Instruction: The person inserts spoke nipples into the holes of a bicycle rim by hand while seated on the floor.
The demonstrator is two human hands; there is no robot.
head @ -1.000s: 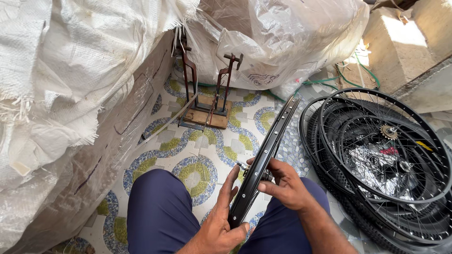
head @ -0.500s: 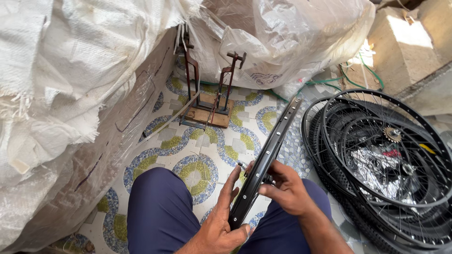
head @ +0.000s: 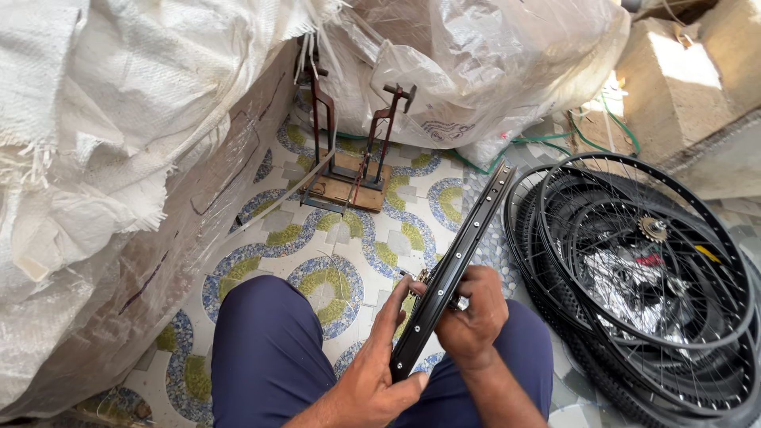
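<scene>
Head view, lower centre: my left hand [head: 372, 372] clamps the black wheel rim [head: 452, 269] edge; right hand [head: 473, 313] fingers pinch the hub [head: 458, 302] beside it.

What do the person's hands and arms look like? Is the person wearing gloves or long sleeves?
No gloves: the left hand and the right hand are both bare. I see no rings, watch or bracelet. No sleeves reach the forearms, which are bare as far as the picture shows. The only clothing in view is dark blue trousers over the knees.
</scene>
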